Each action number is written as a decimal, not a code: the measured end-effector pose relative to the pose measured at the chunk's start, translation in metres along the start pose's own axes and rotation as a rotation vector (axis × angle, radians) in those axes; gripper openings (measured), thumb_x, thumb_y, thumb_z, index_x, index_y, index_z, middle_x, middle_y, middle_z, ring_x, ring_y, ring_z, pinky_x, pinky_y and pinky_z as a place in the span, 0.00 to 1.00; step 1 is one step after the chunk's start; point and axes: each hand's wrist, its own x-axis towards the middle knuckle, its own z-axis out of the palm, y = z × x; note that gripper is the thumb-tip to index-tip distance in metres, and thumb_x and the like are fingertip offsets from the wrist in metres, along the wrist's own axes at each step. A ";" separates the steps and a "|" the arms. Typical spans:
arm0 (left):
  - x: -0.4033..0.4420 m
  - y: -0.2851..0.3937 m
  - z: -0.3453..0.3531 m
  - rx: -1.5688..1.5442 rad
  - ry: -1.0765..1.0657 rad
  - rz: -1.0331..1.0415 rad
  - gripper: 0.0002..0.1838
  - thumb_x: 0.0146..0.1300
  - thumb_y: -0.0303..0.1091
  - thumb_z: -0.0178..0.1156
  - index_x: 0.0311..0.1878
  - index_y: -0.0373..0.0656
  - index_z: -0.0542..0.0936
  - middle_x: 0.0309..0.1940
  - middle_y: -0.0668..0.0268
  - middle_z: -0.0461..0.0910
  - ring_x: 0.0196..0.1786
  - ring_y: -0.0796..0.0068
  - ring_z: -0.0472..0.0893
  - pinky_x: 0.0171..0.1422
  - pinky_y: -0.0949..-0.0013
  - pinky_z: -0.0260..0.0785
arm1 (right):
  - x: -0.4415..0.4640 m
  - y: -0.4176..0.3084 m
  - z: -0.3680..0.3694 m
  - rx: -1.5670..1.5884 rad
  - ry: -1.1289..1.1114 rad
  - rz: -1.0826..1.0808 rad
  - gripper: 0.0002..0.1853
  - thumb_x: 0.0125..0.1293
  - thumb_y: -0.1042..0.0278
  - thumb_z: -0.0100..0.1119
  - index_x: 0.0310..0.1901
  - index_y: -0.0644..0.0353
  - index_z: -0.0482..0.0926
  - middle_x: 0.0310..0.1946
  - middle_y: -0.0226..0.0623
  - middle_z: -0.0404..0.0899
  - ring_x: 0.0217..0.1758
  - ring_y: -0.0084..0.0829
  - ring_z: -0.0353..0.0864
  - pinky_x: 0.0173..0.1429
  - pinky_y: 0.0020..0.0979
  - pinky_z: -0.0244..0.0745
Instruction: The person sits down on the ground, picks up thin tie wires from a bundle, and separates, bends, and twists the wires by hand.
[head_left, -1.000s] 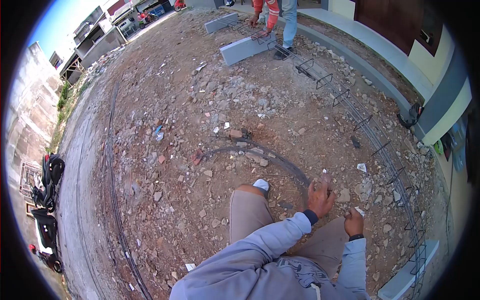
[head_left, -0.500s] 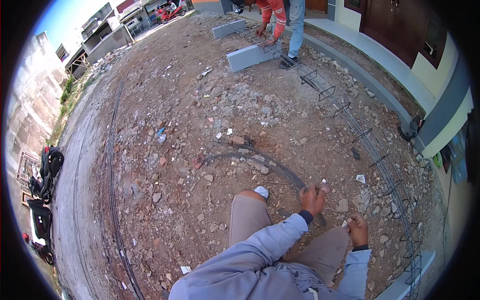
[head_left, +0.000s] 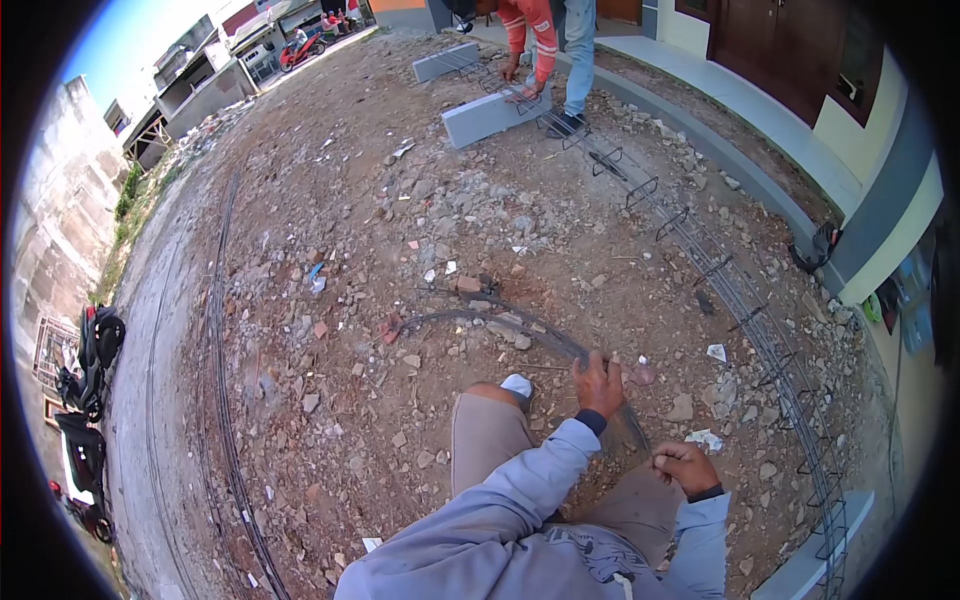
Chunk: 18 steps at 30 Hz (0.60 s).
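A bundle of thin dark wire (head_left: 540, 338) curves over the ground in front of me and runs up beneath my left hand (head_left: 598, 386). The fingers of that hand are closed around the bundle. Past the hand, the near end of the wire (head_left: 632, 430) sticks out toward my right knee. My right hand (head_left: 686, 468) is closed in a pinch right beside this end, its fingertips over the wire tips. Whether it grips one strand or several, I cannot tell.
A long rebar cage (head_left: 745, 310) curves along my right, its near end over a grey block (head_left: 825, 550). Ahead, a person in red sleeves (head_left: 540, 45) bends over its far end by another block (head_left: 495, 117). Long bars (head_left: 218, 370) lie left. Motorbikes (head_left: 98, 340) stand beyond.
My right hand has moved left to the near end of the wire bundle and its fingertips have closed there. My left hand has shifted slightly left and up, still around the bundle.
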 end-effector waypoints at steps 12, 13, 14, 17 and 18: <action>0.013 0.007 -0.015 -0.072 0.060 -0.085 0.11 0.65 0.38 0.50 0.39 0.40 0.72 0.27 0.58 0.78 0.37 0.55 0.77 0.63 0.47 0.51 | -0.004 0.050 -0.015 -0.534 0.038 0.180 0.07 0.59 0.70 0.53 0.33 0.62 0.80 0.19 0.31 0.77 0.18 0.22 0.72 0.24 0.26 0.66; 0.019 0.004 -0.017 -0.070 0.090 -0.111 0.11 0.64 0.38 0.50 0.39 0.40 0.73 0.28 0.58 0.78 0.38 0.55 0.77 0.62 0.46 0.52 | -0.014 0.034 -0.008 -0.392 -0.023 0.243 0.08 0.61 0.67 0.56 0.33 0.63 0.80 0.19 0.31 0.77 0.17 0.21 0.71 0.22 0.23 0.64; 0.025 0.001 -0.018 -0.041 0.184 -0.078 0.11 0.64 0.39 0.52 0.38 0.39 0.73 0.27 0.57 0.78 0.36 0.54 0.77 0.57 0.49 0.56 | -0.019 0.025 -0.012 -0.246 -0.067 0.229 0.09 0.61 0.66 0.56 0.33 0.64 0.79 0.18 0.30 0.76 0.16 0.20 0.70 0.21 0.22 0.62; 0.031 -0.012 -0.014 -0.025 0.327 -0.070 0.12 0.63 0.38 0.54 0.35 0.37 0.75 0.25 0.53 0.76 0.32 0.53 0.76 0.42 0.55 0.66 | -0.044 0.020 -0.020 0.229 -0.030 0.076 0.10 0.62 0.66 0.56 0.33 0.66 0.78 0.16 0.29 0.73 0.13 0.18 0.65 0.18 0.19 0.58; 0.034 -0.014 -0.015 -0.060 0.318 -0.131 0.12 0.63 0.38 0.54 0.35 0.36 0.76 0.24 0.52 0.76 0.31 0.52 0.76 0.38 0.56 0.67 | -0.046 0.021 -0.023 0.373 0.083 -0.066 0.09 0.62 0.68 0.55 0.33 0.66 0.78 0.15 0.28 0.72 0.12 0.17 0.63 0.17 0.18 0.55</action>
